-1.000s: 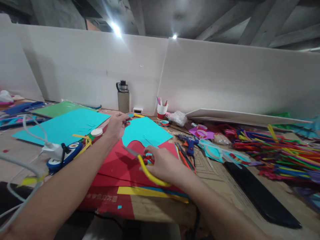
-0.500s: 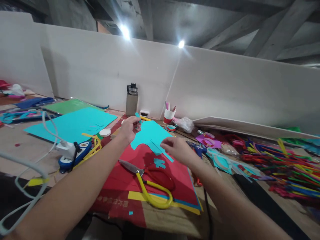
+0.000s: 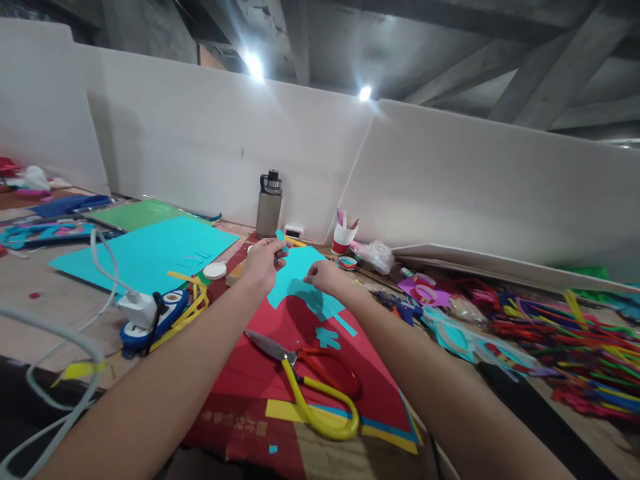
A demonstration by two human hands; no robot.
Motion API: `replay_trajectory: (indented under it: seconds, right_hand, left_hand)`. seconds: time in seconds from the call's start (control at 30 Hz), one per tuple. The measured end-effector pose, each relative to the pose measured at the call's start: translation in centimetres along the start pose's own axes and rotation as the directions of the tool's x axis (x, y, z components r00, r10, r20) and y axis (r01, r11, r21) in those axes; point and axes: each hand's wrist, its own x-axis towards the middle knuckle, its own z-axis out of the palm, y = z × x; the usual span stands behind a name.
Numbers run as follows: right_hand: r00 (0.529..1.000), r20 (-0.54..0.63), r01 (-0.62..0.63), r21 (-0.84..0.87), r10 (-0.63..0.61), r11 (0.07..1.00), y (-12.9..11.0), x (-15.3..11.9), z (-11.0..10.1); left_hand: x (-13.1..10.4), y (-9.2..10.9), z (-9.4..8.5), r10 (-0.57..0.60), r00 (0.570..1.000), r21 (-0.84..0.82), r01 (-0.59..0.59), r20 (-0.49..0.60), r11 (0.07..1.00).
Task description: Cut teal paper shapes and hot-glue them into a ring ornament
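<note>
My left hand (image 3: pixel 265 265) pinches a small turquoise paper piece (image 3: pixel 281 236) that sticks up from its fingertips. Just to its right is my right hand (image 3: pixel 323 275), fingers curled together over a cut turquoise sheet (image 3: pixel 304 257); what its fingertips hold, if anything, is too small to make out. Red paper (image 3: pixel 280 319) lies under both. On it rest large scissors (image 3: pixel 320 400) with one yellow and one red handle, and a small turquoise cutout (image 3: pixel 327 337) with finger-like lobes.
A large turquoise sheet (image 3: pixel 150 250) lies at the left, near a blue-and-white device (image 3: pixel 155 323) with a cable. A bottle (image 3: pixel 269 210) and a paper cup with pens (image 3: pixel 343 237) stand at the back. Colourful pipe cleaners (image 3: pixel 575 353) are heaped at the right.
My right hand has moved left, closer to my left hand and over the cut turquoise sheet. My left hand still holds the small piece. The view has shifted slightly.
</note>
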Motion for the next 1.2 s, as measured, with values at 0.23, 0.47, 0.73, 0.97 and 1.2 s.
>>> replay_trajectory:
  seconds: [0.23,0.47,0.73,0.97,1.2]
  right_hand:
    - [0.984,0.152,-0.037,-0.309,0.088,0.950,-2.9,1.2,2.9]
    - [0.954,0.276,-0.017,-0.347,0.119,0.938,-4.5,1.7,3.7]
    - [0.796,0.571,0.146,0.141,-0.201,0.979,-4.1,-6.1,-4.9]
    - [0.949,0.298,0.149,-0.143,-0.101,0.978,0.1,-9.0,-4.5]
    - [0.949,0.311,0.092,-0.407,0.044,0.909,0.3,-9.5,-1.5]
  left_hand:
    - [0.0,0.3,0.0,0.027,0.999,-0.007,-0.027,-0.036,1.000]
    - [-0.2,0.1,0.0,0.024,1.000,-0.003,-0.024,0.000,1.000]
    - [0.3,-0.5,-0.2,0.037,0.996,0.030,-0.034,-0.087,0.999]
    - [0.0,-1.4,0.0,-0.028,0.999,0.098,0.024,0.042,0.995]
    - [0.0,-1.6,-0.2,-0.050,0.990,0.189,0.024,0.133,0.982]
